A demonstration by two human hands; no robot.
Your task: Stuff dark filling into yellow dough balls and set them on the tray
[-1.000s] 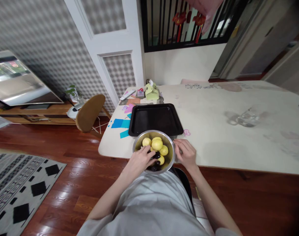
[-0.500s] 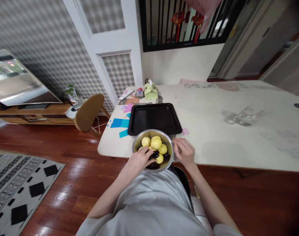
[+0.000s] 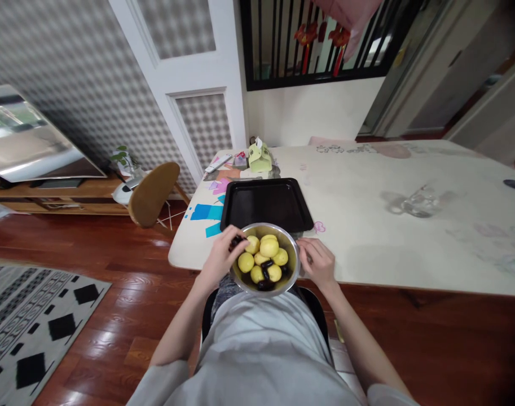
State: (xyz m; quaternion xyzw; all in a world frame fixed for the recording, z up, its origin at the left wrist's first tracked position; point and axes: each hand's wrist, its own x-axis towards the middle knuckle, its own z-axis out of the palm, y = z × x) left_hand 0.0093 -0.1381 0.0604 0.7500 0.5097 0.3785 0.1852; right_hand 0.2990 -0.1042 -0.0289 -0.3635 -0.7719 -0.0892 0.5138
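A steel bowl (image 3: 296, 265) at the table's near edge holds several yellow lemons (image 3: 269, 246) and some dark, shiny, oblong fruits (image 3: 265, 285), perhaps grapes. My left hand (image 3: 218, 254) is at the bowl's left rim, its fingers closed around a few dark oblong fruits (image 3: 237, 242) of the same sort. On the other side, my right hand (image 3: 318, 260) pinches the bowl's right rim. Just beyond the bowl lies a black baking tray (image 3: 265, 203), its near edge partly hidden by the bowl.
The white table (image 3: 359, 237) stretches far to the right, with a clear glass vessel (image 3: 421, 204) on it. Behind the tray are a green tissue box (image 3: 259, 157) and a white remote (image 3: 218, 163). A wooden chair (image 3: 153, 194) stands left of the table.
My left hand has come up out of the bowl to its upper left rim, carrying dark fruits. My right hand has stayed at the rim.
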